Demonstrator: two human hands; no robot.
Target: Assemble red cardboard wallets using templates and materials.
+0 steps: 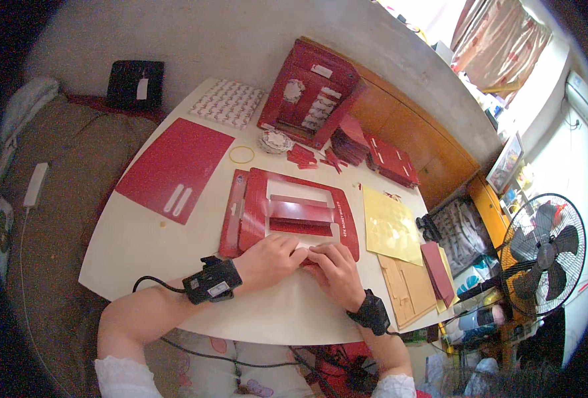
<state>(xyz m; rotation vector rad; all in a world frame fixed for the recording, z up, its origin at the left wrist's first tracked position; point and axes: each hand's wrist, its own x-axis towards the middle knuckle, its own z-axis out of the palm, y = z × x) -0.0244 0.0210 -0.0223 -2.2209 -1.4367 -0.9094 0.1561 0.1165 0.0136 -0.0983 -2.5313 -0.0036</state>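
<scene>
My left hand (275, 262) and my right hand (334, 268) meet at the near edge of a red cardboard sheet (251, 215) with a window cut in it. The fingers of both hands are bent and pinched together, fingertips almost touching. What lies between them is too small and covered to make out. Across the window runs a shiny red strip (300, 211), with a pale area above and below it. Another red card shows from under the sheet's left side.
Left of the sheet lies a flat red panel (174, 166) with two pale slots. Behind stand a red display box (314, 93), a sheet of round white pieces (226, 103) and stacked red cards (392, 160). Yellow paper (392, 222) and a wooden board (407, 288) lie right. A fan (544, 252) stands beyond.
</scene>
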